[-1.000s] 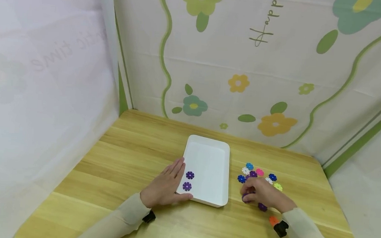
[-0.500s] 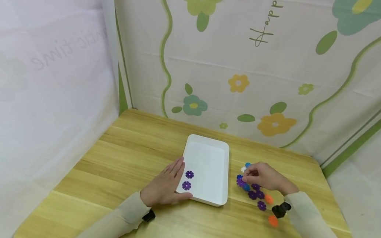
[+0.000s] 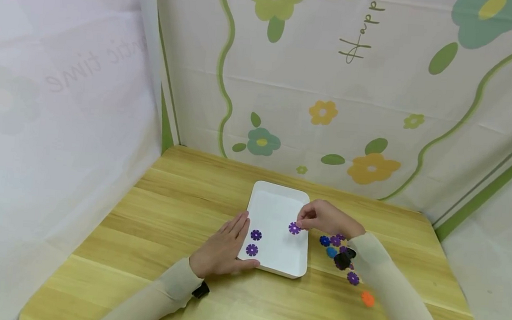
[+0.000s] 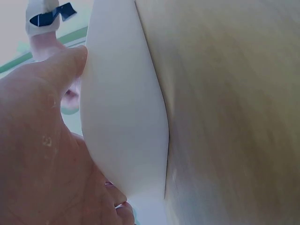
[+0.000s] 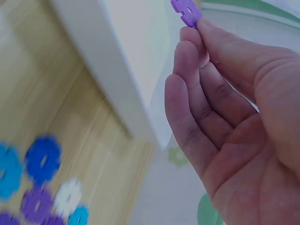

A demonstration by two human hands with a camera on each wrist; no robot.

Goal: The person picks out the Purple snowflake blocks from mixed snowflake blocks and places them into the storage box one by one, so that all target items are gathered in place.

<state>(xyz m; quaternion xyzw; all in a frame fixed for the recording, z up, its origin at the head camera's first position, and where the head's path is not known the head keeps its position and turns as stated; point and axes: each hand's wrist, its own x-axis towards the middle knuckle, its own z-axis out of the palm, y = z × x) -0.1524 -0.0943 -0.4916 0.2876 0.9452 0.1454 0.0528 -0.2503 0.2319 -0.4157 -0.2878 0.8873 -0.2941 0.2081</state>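
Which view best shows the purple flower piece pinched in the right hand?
The right wrist view: the purple piece fills the frame's top, pinched at the fingertips of the right hand. The head view shows it small over the white tray. The left wrist view shows only the tray's side, not the piece.

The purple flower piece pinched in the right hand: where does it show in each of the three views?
Head: the purple flower piece sits centre-right, at the right hand's fingers, over the white tray.
Left wrist: not in it; only the left hand against the tray's wall.
Right wrist: top centre, pinched at the fingertips.
Shared landmark: the white tray.
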